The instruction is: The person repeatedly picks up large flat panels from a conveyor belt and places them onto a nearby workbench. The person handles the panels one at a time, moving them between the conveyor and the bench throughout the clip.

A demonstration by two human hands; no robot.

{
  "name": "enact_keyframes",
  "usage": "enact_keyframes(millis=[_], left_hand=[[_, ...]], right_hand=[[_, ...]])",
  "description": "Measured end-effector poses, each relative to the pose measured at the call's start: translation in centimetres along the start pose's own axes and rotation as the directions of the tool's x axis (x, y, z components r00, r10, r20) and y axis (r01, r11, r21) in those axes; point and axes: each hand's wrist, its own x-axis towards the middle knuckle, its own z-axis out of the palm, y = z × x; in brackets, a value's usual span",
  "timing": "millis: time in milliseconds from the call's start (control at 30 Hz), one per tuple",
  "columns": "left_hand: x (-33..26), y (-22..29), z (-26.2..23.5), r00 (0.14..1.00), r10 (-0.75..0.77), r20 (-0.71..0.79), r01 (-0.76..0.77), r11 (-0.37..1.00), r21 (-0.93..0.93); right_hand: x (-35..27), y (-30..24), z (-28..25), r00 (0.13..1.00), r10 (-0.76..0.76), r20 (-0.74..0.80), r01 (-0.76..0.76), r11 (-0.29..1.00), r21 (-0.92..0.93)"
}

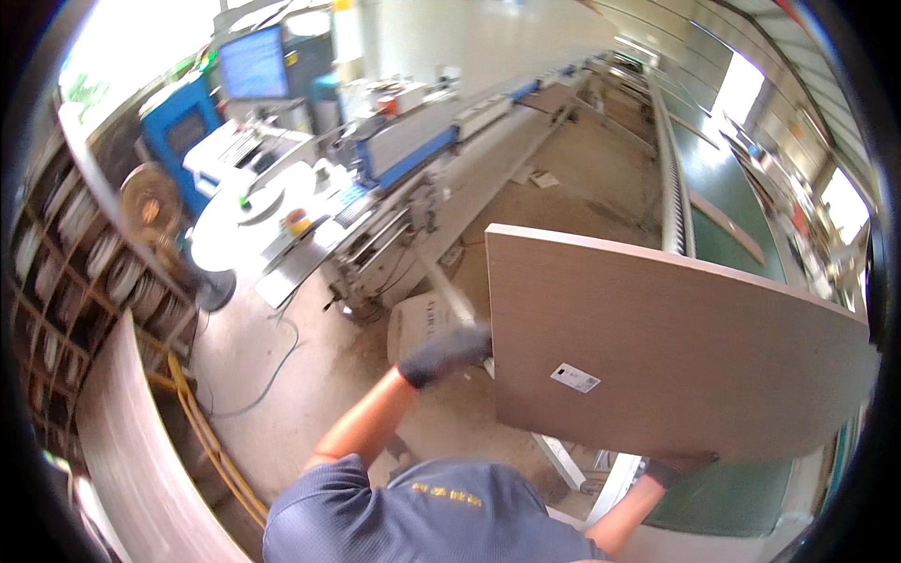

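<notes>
A big flat board fills the right side of the view, from about 3 o'clock down to 5 o'clock. It is held up in the air, standing on its long edge. Its long side runs from the middle of the view out to the right, dipping a little at the far end.

The left hand wears a dark glove and is wrapped around the board's left short edge, near the middle of the view. The fingers are curled tight on that edge. The right hand, also in a dark glove, is under the bottom long edge at about 5 o'clock. It holds the board from below; only part of the hand shows, so I cannot tell how far its fingers wrap. So the board lies to the right of the left hand and above the right hand. The left hand is at the end, the right hand is partway along.

The board is pale brown with a fine wood grain. It is smooth and thin. A small white sticker sits low on its face.

Behind it, at 1 o'clock, a long green table with rollers runs away. At 11 o'clock is a long machine with blue parts and a screen. At 9 o'clock are shelves with rolls on them. Another pale board leans at 7 o'clock.
</notes>
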Motion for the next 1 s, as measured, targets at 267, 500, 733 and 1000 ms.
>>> enact_keyframes(millis=[267, 500, 733, 1000], left_hand=[[-7.4, 15.7, -14.5, 0.800, 0.581, -0.149, -0.266, 0.567, 0.780], [-13.4, 7.1, -18.8, 0.625, 0.633, -0.457, -0.232, 0.709, 0.666], [-38.1, 0.4, -22.2, -0.027, 0.795, -0.606, 0.790, 0.388, 0.474], [-57.7, -8.2, 6.0, -0.727, 0.145, -0.671, -0.023, 0.972, 0.235]], right_hand=[[4.7, -14.9, 1.7, 0.982, -0.184, -0.039, 0.154, 0.668, 0.728], [6.2, -34.0, 5.2, 0.797, -0.478, -0.370, 0.599, 0.547, 0.585], [-2.2, -58.2, 10.5, 0.172, -0.951, -0.257, 0.770, -0.033, 0.638], [-30.7, -75.8, 9.2, -0.653, -0.755, -0.053, 0.154, -0.201, 0.967]])
